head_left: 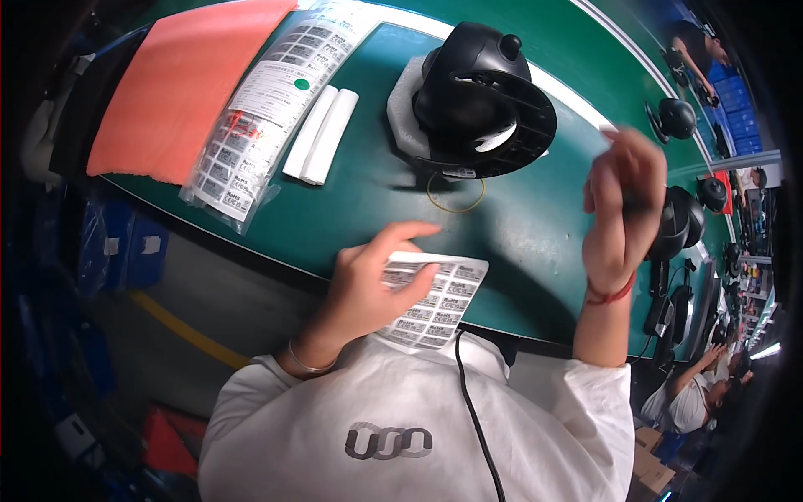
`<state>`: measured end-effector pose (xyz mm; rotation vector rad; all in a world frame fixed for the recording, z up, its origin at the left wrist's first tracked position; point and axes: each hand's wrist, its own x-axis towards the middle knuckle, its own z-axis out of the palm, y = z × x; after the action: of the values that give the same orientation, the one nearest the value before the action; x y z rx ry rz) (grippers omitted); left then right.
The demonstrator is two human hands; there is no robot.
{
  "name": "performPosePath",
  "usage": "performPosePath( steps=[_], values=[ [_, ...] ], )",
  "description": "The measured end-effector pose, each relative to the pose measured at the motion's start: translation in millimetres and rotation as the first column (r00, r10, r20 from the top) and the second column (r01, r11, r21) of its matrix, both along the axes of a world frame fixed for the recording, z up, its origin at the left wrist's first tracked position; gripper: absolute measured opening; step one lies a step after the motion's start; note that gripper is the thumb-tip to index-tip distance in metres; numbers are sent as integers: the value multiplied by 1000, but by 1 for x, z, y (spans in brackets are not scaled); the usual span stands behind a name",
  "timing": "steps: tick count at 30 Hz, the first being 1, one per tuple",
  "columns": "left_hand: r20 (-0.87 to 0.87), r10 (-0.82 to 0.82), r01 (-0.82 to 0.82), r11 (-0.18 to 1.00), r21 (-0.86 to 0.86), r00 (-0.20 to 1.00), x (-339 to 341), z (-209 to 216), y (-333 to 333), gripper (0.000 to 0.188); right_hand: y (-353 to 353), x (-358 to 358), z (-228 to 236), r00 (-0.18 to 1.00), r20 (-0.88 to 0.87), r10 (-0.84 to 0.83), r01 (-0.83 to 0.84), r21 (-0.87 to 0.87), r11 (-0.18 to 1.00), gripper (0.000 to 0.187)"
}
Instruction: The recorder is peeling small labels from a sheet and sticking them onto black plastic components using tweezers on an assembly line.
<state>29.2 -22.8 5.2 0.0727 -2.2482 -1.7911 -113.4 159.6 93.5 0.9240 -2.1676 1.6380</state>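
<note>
My left hand (368,289) is closed on a sheet of printed labels (447,301) at the table's near edge, thumb on top and the sheet's far edge curled. My right hand (623,201) is raised over the right side of the table, smeared by motion; whether anything is between its fingers does not show. Beyond the hands, a black rounded device with a ring-shaped base (477,100) lies tipped on a piece of grey foam (401,117). A thin yellow rubber band (456,209) rests on the green table (535,226) in front of it.
Two white rolls (322,138) lie left of the device, beside a clear bag of label sheets (276,109) and an orange sheet (188,84). More black devices (677,222) and a black adapter (661,318) stand at right. Other people (694,389) work farther off.
</note>
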Motion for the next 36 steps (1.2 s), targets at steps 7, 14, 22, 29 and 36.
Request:
performPosePath(
  steps=[7,14,22,29,36],
  values=[
    [211,-47,171,764,-622,976,-38,38,6,66,-28,-50,36,963,-145,228,-75,667,741,29],
    [-39,36,-51,859,-509,999,-20,37,-11,56,-37,-69,42,922,-295,250,13,670,742,32],
    [173,-69,96,984,-152,983,-3,18,2,54,-39,-245,-48,648,-737,-192,749,573,331,11],
    [176,-52,78,986,-144,983,0,15,6,50,-23,-278,-71,772,-566,-289,630,740,235,24],
    [120,-59,61,998,-8,991,-7,2,8,53,0,-103,-47,929,-160,-334,350,677,648,31]
  ],
)
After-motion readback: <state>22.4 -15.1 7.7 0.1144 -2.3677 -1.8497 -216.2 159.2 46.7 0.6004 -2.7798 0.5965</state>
